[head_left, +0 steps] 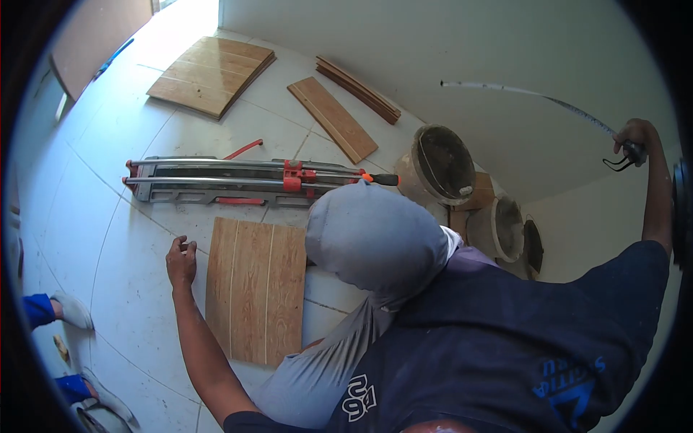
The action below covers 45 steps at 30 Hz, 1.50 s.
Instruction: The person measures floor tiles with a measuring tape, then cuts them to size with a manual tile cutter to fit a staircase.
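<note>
My right hand (634,133) is raised at the far right, closed around a dark tape measure (635,153). Its blade (530,92) sticks out leftward in a curve, the end free in the air before the wall. My left hand (181,263) is held out at the left, fingers loosely bent and apart, with nothing visible in it. Just right of that hand, a wood-look plank tile (254,289) with pale lengthwise lines lies beside my bent knee (375,227). A red and grey manual tile cutter (238,177) lies on the floor beyond the tile.
Stacked wood-look tiles (209,72) lie farther off, near a single narrow plank (332,119) and thin strips (357,88) by the wall. Two dirty buckets (419,173) stand at right. An orange-and-black handle (382,179) rests by the cutter. Another person's shoes (74,310) show at left.
</note>
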Each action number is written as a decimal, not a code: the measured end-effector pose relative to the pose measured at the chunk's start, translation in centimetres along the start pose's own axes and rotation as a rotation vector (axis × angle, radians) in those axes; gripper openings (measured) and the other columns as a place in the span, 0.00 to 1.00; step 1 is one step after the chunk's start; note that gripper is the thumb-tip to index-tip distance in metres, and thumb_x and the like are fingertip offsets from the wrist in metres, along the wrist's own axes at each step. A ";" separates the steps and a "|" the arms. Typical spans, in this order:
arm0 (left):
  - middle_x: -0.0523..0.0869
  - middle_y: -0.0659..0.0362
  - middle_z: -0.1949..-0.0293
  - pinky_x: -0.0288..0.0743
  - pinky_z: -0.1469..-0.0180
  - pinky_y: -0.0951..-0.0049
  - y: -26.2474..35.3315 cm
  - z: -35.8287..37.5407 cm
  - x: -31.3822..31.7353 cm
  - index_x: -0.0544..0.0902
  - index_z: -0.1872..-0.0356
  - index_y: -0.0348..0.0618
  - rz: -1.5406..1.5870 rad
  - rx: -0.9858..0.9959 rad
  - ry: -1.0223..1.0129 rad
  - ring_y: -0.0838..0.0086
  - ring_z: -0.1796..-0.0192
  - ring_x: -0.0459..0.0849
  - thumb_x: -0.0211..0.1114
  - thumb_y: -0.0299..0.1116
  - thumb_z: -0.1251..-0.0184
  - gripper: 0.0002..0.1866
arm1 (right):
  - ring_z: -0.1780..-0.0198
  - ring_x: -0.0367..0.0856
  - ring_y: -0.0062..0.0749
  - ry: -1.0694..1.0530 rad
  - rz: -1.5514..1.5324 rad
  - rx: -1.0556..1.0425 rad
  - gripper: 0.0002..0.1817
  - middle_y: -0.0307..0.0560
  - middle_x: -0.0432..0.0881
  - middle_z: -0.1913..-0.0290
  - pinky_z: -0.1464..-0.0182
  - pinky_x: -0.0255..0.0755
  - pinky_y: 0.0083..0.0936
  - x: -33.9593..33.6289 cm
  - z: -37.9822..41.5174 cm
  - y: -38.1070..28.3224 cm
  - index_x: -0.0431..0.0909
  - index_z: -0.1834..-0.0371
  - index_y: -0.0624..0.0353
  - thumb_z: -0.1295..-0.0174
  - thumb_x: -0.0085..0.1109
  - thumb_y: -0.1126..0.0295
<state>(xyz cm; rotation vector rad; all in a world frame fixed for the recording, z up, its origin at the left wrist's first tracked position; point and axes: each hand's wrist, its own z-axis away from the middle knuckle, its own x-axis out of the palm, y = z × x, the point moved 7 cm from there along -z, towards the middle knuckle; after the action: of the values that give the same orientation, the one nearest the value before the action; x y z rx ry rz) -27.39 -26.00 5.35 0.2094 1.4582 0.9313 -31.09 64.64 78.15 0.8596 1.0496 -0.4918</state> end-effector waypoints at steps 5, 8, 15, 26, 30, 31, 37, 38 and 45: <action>0.92 0.49 0.50 0.80 0.40 0.55 -1.4 2.2 -1.1 0.84 0.40 0.45 -0.020 -0.054 -0.015 0.54 0.42 0.88 0.69 0.47 0.31 0.23 | 0.82 0.82 0.35 -0.069 -0.315 -0.397 0.25 0.45 0.80 0.79 0.84 0.77 0.37 2.9 -4.8 -12.6 0.84 0.63 0.65 0.27 0.59 0.49; 0.92 0.51 0.48 0.80 0.38 0.56 -2.6 4.9 -3.1 0.84 0.38 0.47 -0.012 -0.220 -0.037 0.55 0.41 0.88 0.69 0.48 0.30 0.24 | 0.82 0.80 0.29 -0.205 -0.447 -0.621 0.23 0.42 0.79 0.79 0.86 0.75 0.30 10.1 -2.4 -27.3 0.83 0.62 0.61 0.26 0.58 0.48; 0.92 0.53 0.52 0.81 0.43 0.59 -6.9 14.9 -6.3 0.84 0.39 0.45 0.030 -0.486 0.078 0.59 0.49 0.90 0.69 0.46 0.30 0.24 | 0.69 0.81 0.26 -1.175 -0.792 -0.931 0.19 0.37 0.78 0.68 0.72 0.80 0.29 32.7 8.3 -55.6 0.77 0.49 0.58 0.21 0.54 0.52; 0.90 0.54 0.64 0.81 0.56 0.65 2.5 47.2 9.6 0.83 0.52 0.41 0.484 -1.106 0.140 0.71 0.63 0.87 0.58 0.54 0.19 0.23 | 0.61 0.79 0.33 -2.139 -0.755 -0.880 0.16 0.40 0.77 0.64 0.64 0.79 0.35 51.2 28.1 -72.0 0.77 0.55 0.57 0.23 0.54 0.55; 0.90 0.55 0.62 0.81 0.55 0.66 1.8 48.7 10.3 0.83 0.50 0.41 0.550 -1.160 0.260 0.71 0.61 0.87 0.59 0.54 0.19 0.23 | 0.65 0.72 0.35 -2.624 -0.419 -0.786 0.17 0.42 0.73 0.66 0.63 0.78 0.40 53.3 33.6 -69.7 0.79 0.54 0.57 0.21 0.49 0.54; 0.90 0.55 0.61 0.81 0.55 0.66 1.8 48.8 10.3 0.83 0.50 0.42 0.570 -1.171 0.292 0.72 0.61 0.87 0.59 0.54 0.19 0.23 | 0.64 0.74 0.36 -2.714 -0.365 -0.726 0.18 0.44 0.75 0.66 0.62 0.78 0.40 53.8 34.5 -69.0 0.80 0.53 0.58 0.21 0.47 0.55; 0.90 0.56 0.58 0.81 0.53 0.67 2.3 50.0 9.4 0.82 0.47 0.42 0.687 -1.242 0.428 0.72 0.58 0.87 0.59 0.54 0.19 0.22 | 0.63 0.77 0.37 -3.013 -0.068 -0.626 0.20 0.48 0.77 0.65 0.59 0.79 0.39 56.1 36.2 -67.3 0.81 0.50 0.63 0.19 0.45 0.58; 0.90 0.56 0.57 0.81 0.53 0.67 2.7 50.6 9.6 0.82 0.47 0.42 0.711 -1.259 0.436 0.72 0.57 0.87 0.59 0.54 0.19 0.22 | 0.63 0.77 0.37 -3.016 -0.054 -0.633 0.20 0.48 0.77 0.65 0.59 0.79 0.39 56.1 36.1 -67.3 0.81 0.50 0.63 0.19 0.45 0.58; 0.90 0.57 0.53 0.81 0.52 0.69 6.3 53.2 9.8 0.82 0.44 0.43 0.886 -1.377 0.424 0.73 0.54 0.87 0.60 0.53 0.19 0.22 | 0.61 0.79 0.39 -2.919 0.030 -0.680 0.21 0.50 0.78 0.64 0.58 0.83 0.39 56.6 34.7 -68.0 0.82 0.52 0.65 0.18 0.45 0.58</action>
<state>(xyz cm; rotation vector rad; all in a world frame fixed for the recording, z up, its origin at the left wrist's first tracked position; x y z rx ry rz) 16.32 5.96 10.76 -0.4380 0.7261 2.5990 -36.16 -1.13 9.81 -0.8196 -1.4938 -0.6509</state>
